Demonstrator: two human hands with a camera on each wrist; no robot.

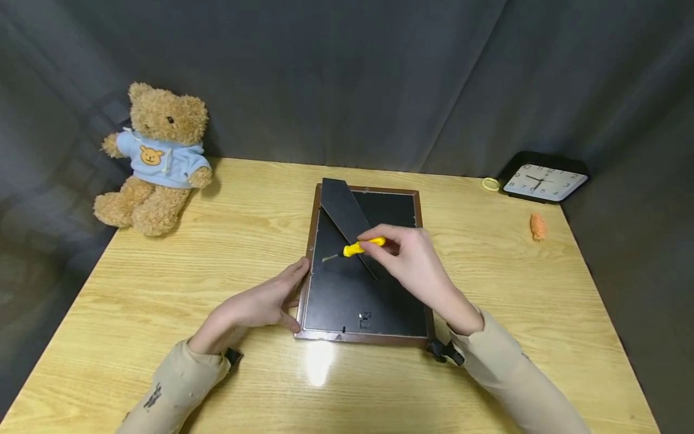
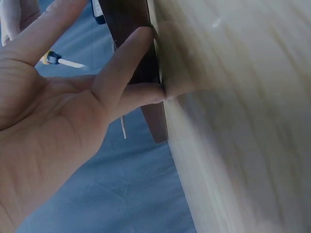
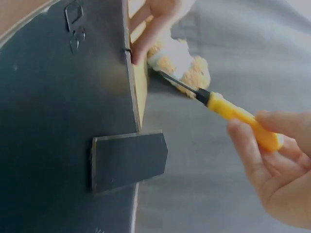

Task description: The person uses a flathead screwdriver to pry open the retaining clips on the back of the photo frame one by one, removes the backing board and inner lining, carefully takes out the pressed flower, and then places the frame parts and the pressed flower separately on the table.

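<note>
A brown picture frame lies face down on the table, its black backing board upward. The black easel stand slants across the upper left of the backing, its top end over the frame's edge. My right hand pinches the yellow handle of a screwdriver between thumb and fingers. The screwdriver's metal shaft points left, over the backing. Along the frame's left edge rests my left hand, thumb near the lower corner. In the left wrist view, extended fingers touch the frame's side.
A teddy bear in a blue hoodie sits at the back left of the wooden table. To the back right stand a black-cased clock, a pale yellow ring and a small orange object. Grey curtain hangs behind.
</note>
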